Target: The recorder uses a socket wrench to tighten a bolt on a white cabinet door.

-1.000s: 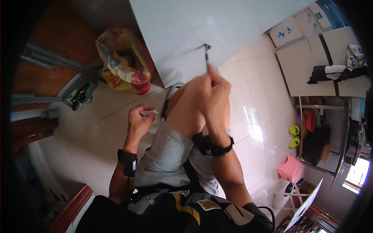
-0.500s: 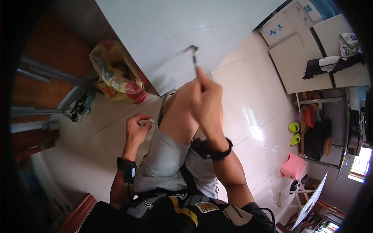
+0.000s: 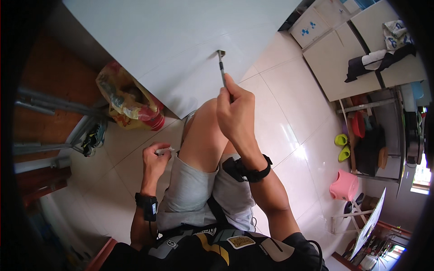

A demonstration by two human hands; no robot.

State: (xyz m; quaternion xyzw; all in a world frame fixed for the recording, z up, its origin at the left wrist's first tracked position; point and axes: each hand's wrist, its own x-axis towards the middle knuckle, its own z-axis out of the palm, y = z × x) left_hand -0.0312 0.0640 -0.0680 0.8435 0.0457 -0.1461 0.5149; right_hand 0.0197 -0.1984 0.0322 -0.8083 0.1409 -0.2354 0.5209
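Note:
My right hand (image 3: 237, 110) is closed on a slim metal-handled tool (image 3: 222, 67), whose small head is against the white panel (image 3: 149, 36) in front of me; whether it touches is hard to tell. My left hand (image 3: 154, 161) is lower, beside my left leg, its fingers curled round a small crumpled white thing (image 3: 165, 150). My knees (image 3: 199, 135) in grey shorts are bent just below the panel.
A yellow plastic bag (image 3: 122, 97) with shoes (image 3: 94, 137) nearby lies left, beside metal tubes (image 3: 58, 106). At right stand white cabinets (image 3: 343, 67) with cloths, a rack (image 3: 375, 144), green slippers (image 3: 343, 147) and a pink stool (image 3: 343, 185). Tiled floor (image 3: 285, 113) runs between.
The view has shifted, so the panel's edges and side objects sit differently. My right hand and tool have moved slightly left in the picture; my left hand is a little lower, still holding the white thing.

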